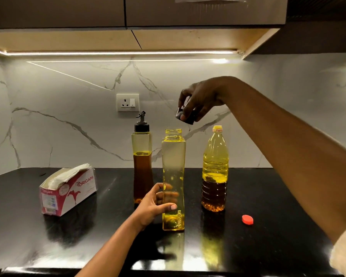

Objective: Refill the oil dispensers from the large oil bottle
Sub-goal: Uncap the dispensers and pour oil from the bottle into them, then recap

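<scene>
Three upright vessels are standing on the dark desk [88, 236], and we are entering them from left to right. Item one: a rear dispenser [142, 166], wearing its black spout top and showing amber oil to about half its height. Item two: the near dispenser [174, 156], square-sided and yellow-tinted, its mouth uncovered and only a thin pool lying at the bottom. Our left hand [156, 204] is gripping it low on its left side, thumb in front and fingers wrapping behind. Item three: the large oil bottle [215, 170], neck appearing uncapped, part-filled with dark oil, standing just right of the near dispenser and apart from it. Our right hand [200, 98] is hovering above and slightly right of the open mouth, fingertips pinching a black cap [185, 115]. A red cap [247, 219] is lying on the desk right of the bottle, and a tissue box [68, 190] is resting well to the left. The bottle's long axis is running vertical, and it is sitting below our right forearm, so the right hand is the nearer one. We are judging that this hand needs to part with the black cap before it can take the bottle for pouring.
</scene>
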Tool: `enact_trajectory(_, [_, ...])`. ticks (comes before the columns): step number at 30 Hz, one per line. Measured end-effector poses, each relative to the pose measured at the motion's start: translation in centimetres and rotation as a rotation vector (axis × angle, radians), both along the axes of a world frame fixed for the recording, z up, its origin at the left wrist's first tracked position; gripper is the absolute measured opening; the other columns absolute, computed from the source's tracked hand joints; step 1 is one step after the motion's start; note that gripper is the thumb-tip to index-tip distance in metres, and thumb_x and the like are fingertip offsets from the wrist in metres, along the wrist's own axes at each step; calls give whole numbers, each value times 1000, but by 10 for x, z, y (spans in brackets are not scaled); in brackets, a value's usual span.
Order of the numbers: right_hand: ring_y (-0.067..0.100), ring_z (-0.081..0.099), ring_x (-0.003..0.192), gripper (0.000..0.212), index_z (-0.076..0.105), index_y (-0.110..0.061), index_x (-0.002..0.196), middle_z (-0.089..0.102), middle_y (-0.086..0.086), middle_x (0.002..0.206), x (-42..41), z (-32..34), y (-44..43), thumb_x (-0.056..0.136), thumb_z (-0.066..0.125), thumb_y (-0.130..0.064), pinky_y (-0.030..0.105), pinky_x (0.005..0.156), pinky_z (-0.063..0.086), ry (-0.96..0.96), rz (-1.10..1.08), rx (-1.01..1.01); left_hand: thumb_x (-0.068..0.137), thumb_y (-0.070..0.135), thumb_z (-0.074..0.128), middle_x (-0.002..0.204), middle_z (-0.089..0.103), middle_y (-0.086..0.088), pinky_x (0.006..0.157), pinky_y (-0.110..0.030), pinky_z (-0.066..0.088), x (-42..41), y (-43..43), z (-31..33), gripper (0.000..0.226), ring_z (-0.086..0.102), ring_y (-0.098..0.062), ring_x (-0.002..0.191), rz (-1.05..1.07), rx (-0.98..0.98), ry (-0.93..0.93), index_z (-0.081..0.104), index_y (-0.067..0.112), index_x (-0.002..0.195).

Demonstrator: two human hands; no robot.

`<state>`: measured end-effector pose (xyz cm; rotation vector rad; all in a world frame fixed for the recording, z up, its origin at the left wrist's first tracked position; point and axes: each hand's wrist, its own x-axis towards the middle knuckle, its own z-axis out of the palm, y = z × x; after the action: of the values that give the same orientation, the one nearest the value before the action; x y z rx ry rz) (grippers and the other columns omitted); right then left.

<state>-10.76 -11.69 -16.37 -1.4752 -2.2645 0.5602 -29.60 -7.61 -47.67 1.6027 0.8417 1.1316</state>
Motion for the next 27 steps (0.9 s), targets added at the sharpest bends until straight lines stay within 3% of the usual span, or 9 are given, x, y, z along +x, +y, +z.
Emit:
enact_trajectory(4, [23, 63, 92, 36, 54, -14, 108, 59, 8, 105, 45, -27, -19, 77, 73, -12, 30, 75, 57, 85, -37, -10, 42, 42, 95, 116, 67, -14, 84, -33, 56, 7, 1, 3, 98, 66, -26, 107, 0, 5, -4, 50, 12, 123])
enact_trajectory(10, [26, 64, 97, 44, 59, -15, 109, 57, 12, 113, 120, -99, -18, 69, 79, -13, 35, 78, 57, 189, -124, -115, 35, 53, 94, 116, 65, -12, 80, -25, 54, 20, 18, 3, 99, 67, -17, 101, 64, 26, 20, 54, 16, 117])
enact_trajectory(15, [28, 60, 99, 48, 54, -16, 109, 53, 12, 115, 160, -176, 13, 70, 80, -9, 39, 76, 58, 293, -293, -231, 33, 58, 92, 118, 66, -7, 88, -30, 53, 33, 27, 2, 99, 65, -18, 107, 94, 26, 19, 57, 21, 117])
enact_trajectory(22, [22, 57, 101, 51, 54, -19, 113, 54, 7, 115, 177, -251, 45, 70, 79, -9, 40, 85, 56, 219, -376, -200, 42, 57, 91, 117, 68, -4, 90, -26, 51, 33, 32, -8, 94, 64, -16, 111, 108, 55, 5, 56, 22, 122])
enact_trajectory(27, [16, 55, 101, 53, 53, -20, 119, 58, 3, 117, 176, -276, 54, 72, 78, -12, 28, 81, 46, 208, -360, -132, 44, 58, 90, 115, 69, -3, 87, -23, 53, 33, 32, -9, 93, 65, -15, 110, 106, 83, 9, 56, 21, 122])
